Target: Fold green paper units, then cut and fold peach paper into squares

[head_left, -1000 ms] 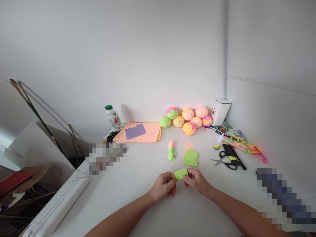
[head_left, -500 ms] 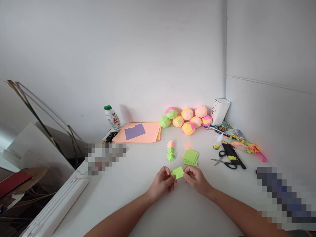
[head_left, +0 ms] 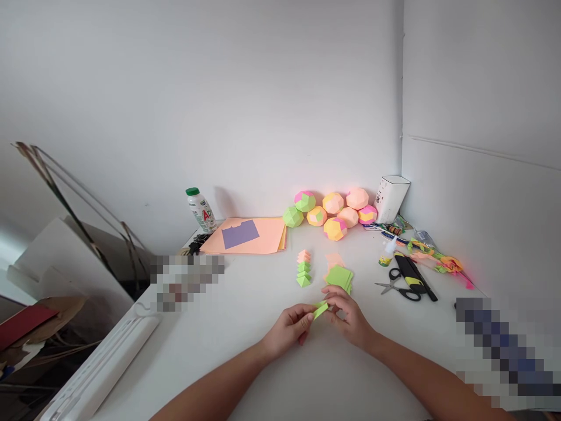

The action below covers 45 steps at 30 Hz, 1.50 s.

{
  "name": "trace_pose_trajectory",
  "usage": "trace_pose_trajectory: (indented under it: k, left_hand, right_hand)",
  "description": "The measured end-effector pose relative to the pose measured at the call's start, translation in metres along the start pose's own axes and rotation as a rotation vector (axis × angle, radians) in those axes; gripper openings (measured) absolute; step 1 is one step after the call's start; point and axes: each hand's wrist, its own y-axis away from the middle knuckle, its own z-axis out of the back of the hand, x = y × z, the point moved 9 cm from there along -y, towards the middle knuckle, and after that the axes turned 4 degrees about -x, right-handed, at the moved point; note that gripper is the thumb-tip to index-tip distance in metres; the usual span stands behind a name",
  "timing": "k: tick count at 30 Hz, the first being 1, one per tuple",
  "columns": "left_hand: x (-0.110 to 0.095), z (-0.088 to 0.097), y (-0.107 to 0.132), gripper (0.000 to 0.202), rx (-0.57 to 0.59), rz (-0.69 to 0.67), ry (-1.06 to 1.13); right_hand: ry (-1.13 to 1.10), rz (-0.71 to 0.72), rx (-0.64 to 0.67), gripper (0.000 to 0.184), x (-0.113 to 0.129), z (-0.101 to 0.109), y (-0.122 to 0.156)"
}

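Between my two hands a green paper piece is held up, bent along its length and seen nearly edge-on. My left hand pinches its left end between thumb and fingers. At its right end my right hand grips it with fingers curled, the upper ones a little raised. Just beyond my right hand lies a stack of green paper squares, with peach paper pieces behind it. Left of that stack stands a row of folded green and peach paper units, nested one behind another.
Several faceted paper balls sit along the wall. To the right lie scissors, a black and yellow cutter and a glue bottle. Peach sheets, a purple piece and a white bottle are at the back left.
The green paper was a flat rectangle facing me; now it is bent and tilted, showing narrower. My hands have drawn slightly closer, and my right fingers have lifted over its edge.
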Motion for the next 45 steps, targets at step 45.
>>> trace_pose_trajectory:
  k: [45]
  left_hand:
    - [-0.022, -0.010, 0.012, 0.037, 0.042, -0.245, -0.336]
  right_hand:
    - [-0.284, -0.369, 0.088, 0.028, -0.035, -0.015, 0.011]
